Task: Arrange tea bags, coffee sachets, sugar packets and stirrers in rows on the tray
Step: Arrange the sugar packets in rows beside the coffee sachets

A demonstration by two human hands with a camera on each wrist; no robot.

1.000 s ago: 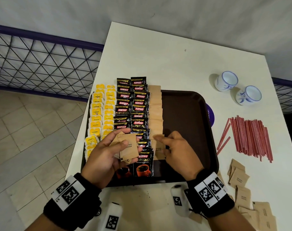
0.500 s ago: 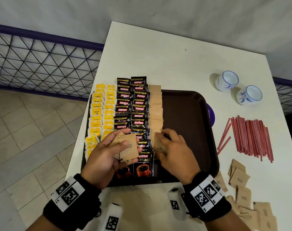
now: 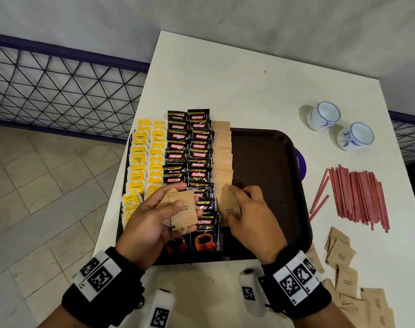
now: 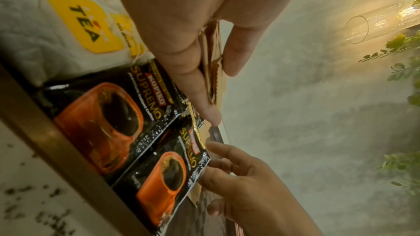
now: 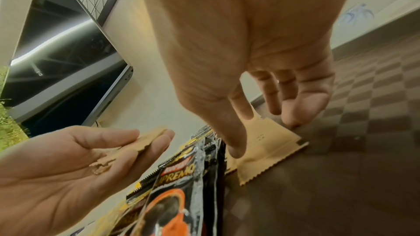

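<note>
On the dark brown tray (image 3: pixel 268 166) lie rows of yellow tea bags (image 3: pixel 145 166), black coffee sachets (image 3: pixel 190 150) and one row of brown sugar packets (image 3: pixel 222 157). My left hand (image 3: pixel 178 204) hovers over the near sachets and pinches a small stack of sugar packets (image 3: pixel 184 214) between thumb and fingers; the same stack (image 5: pixel 141 143) shows edge-on in the right wrist view. My right hand (image 3: pixel 233 203) lies on a single sugar packet (image 3: pixel 226 204) at the near end of the sugar row. Its fingers (image 5: pixel 236 152) press that packet (image 5: pixel 268 150) flat on the tray.
Red stirrers (image 3: pixel 358 197) lie in a bundle on the white table right of the tray. Loose sugar packets (image 3: pixel 344 256) are scattered at the near right. Two white and blue cups (image 3: pixel 323 114) stand at the far right. A railing (image 3: pixel 59 79) runs past the table's left edge.
My right hand has brought its sugar packet down onto the near end of the sugar row and laid its fingers over it. The left hand has stayed put with its stack.
</note>
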